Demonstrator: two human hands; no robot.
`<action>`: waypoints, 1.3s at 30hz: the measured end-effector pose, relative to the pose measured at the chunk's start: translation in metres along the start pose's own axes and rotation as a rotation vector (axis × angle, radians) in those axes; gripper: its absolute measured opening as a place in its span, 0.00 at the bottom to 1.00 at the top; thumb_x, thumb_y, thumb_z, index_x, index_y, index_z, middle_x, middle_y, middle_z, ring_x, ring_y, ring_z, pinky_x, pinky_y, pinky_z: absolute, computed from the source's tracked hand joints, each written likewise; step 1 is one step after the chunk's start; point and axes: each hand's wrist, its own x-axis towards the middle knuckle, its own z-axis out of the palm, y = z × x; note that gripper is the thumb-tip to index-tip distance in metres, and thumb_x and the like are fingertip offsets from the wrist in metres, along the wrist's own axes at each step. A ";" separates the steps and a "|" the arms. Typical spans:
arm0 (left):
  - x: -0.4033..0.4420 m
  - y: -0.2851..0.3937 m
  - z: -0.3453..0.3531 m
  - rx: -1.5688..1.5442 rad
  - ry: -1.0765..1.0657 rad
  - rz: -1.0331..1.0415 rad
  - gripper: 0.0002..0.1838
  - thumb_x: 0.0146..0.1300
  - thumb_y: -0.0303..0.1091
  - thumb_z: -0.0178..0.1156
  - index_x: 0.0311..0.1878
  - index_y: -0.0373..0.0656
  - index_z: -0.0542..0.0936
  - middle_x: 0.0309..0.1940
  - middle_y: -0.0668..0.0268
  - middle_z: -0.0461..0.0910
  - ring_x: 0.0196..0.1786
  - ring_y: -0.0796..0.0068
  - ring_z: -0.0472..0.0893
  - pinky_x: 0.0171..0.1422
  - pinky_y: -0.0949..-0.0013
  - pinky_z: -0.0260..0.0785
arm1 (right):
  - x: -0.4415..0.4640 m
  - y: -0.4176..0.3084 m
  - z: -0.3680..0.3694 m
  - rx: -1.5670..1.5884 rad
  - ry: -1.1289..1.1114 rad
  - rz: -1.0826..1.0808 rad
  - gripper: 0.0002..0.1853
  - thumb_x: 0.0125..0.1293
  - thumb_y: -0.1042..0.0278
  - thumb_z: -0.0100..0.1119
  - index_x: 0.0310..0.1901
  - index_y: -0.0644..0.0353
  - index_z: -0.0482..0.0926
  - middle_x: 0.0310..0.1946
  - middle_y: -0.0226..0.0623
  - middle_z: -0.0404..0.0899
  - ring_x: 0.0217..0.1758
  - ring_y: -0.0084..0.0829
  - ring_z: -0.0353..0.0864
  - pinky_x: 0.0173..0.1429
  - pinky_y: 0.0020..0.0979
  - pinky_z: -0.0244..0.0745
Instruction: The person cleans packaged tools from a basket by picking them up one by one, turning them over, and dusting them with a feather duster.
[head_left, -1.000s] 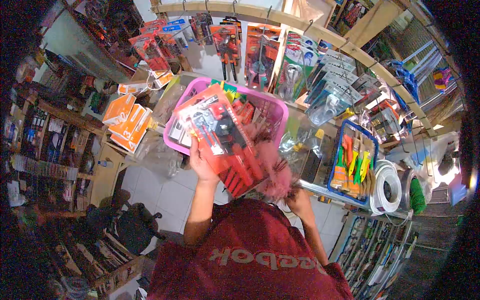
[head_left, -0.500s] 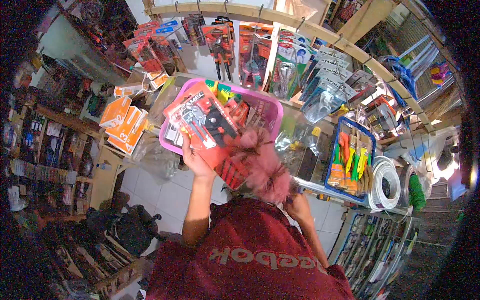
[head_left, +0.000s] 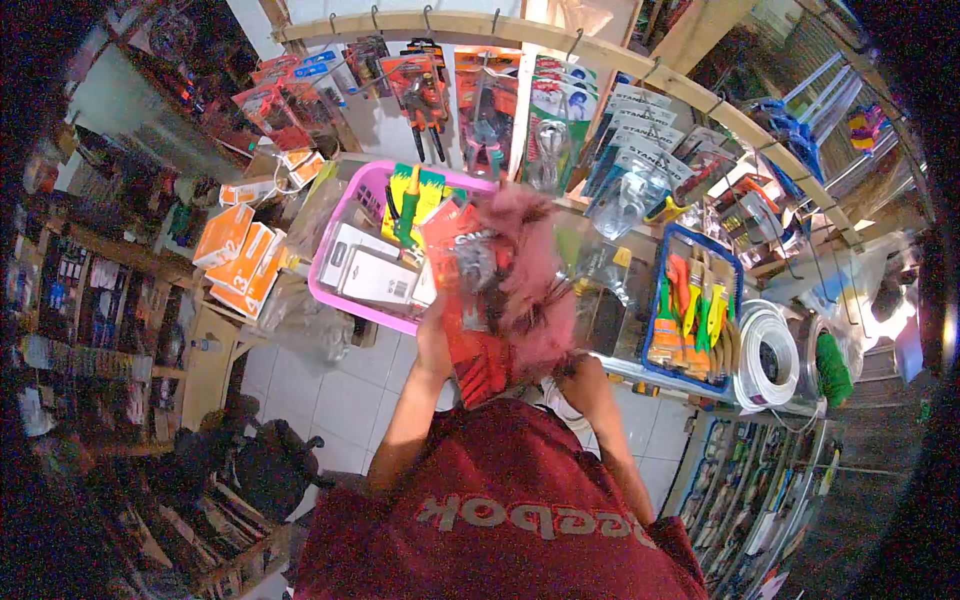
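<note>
My left hand [head_left: 433, 345] grips a red blister pack [head_left: 462, 280], tilted upright over the right part of a pink basket [head_left: 365, 311]. Closed low at the right, my right hand [head_left: 585, 385] holds a fluffy pink duster [head_left: 535, 285]. The duster's head covers the pack's right side and part of the basket. Inside the basket lie a green-handled tool [head_left: 408, 215] on a yellow and green package and white boxed items [head_left: 380, 276].
Orange boxes [head_left: 245, 262] stand left of the basket. Right are a blue tray [head_left: 737, 300] of paintbrushes and a white cable coil [head_left: 767, 355]. Packaged tools [head_left: 417, 95] hang from a wooden rail [head_left: 460, 24] behind. Below the counter is a rack [head_left: 745, 495].
The red pack has turned steeper and moved right, uncovering the basket's left contents. The duster has moved up against the pack's right side. The view has shifted slightly.
</note>
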 end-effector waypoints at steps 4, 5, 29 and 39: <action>-0.002 0.012 0.005 0.181 -0.037 -0.147 0.26 0.68 0.44 0.43 0.64 0.39 0.61 0.60 0.60 0.67 0.61 0.64 0.67 0.67 0.59 0.56 | 0.003 0.049 -0.006 -0.180 0.063 0.031 0.11 0.47 0.68 0.60 0.31 0.65 0.78 0.28 0.54 0.78 0.35 0.55 0.76 0.37 0.44 0.71; -0.003 0.014 0.002 0.220 -0.035 -0.166 0.25 0.68 0.43 0.44 0.64 0.38 0.62 0.60 0.61 0.67 0.61 0.65 0.67 0.67 0.59 0.56 | 0.001 0.066 -0.010 -0.199 0.112 0.022 0.11 0.46 0.67 0.61 0.31 0.65 0.79 0.28 0.53 0.78 0.35 0.55 0.76 0.37 0.43 0.71; -0.047 -0.005 0.007 0.309 -0.252 -0.234 0.36 0.68 0.59 0.31 0.68 0.39 0.53 0.64 0.62 0.61 0.66 0.70 0.61 0.71 0.65 0.52 | 0.044 0.035 -0.111 -0.514 -0.169 -0.217 0.14 0.43 0.60 0.62 0.28 0.62 0.80 0.24 0.53 0.77 0.29 0.53 0.77 0.35 0.46 0.72; -0.052 0.002 -0.035 0.769 -0.359 -0.027 0.40 0.66 0.63 0.28 0.70 0.39 0.49 0.69 0.61 0.53 0.70 0.69 0.54 0.73 0.64 0.46 | 0.073 0.058 -0.119 -0.824 -0.198 -0.266 0.08 0.47 0.66 0.58 0.23 0.61 0.81 0.24 0.50 0.79 0.29 0.47 0.80 0.35 0.44 0.75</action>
